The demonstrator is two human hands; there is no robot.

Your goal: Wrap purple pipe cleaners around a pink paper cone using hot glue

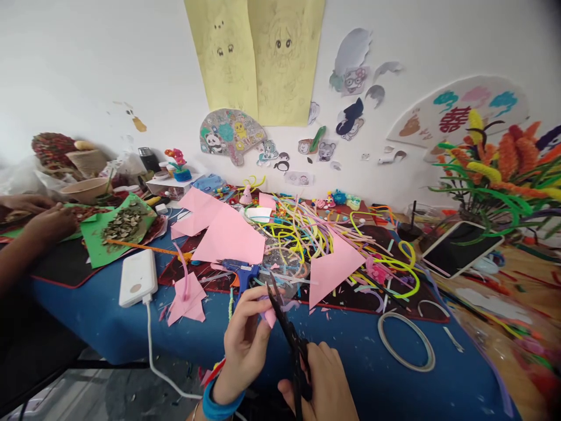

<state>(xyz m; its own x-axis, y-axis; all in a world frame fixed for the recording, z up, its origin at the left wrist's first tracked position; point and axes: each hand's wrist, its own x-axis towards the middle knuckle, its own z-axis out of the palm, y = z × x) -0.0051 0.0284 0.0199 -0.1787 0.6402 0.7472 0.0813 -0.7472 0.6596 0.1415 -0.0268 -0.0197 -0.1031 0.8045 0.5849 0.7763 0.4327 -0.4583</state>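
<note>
While scissors cut a pink scrap, both hands hover off the table edge.

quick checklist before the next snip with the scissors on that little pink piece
1. Left hand pinches the pink piece: ok.
2. Right hand in the handles of the black scissors: ok.
3. Blades open around the piece: cannot tell, they look nearly closed.
4. Left fingertips away from the blades: not ok, they sit right beside them.
5. Blue glue gun out of the cutting path: ok, it lies on the table behind.
6. Other person's hands away: ok, far left.
</note>
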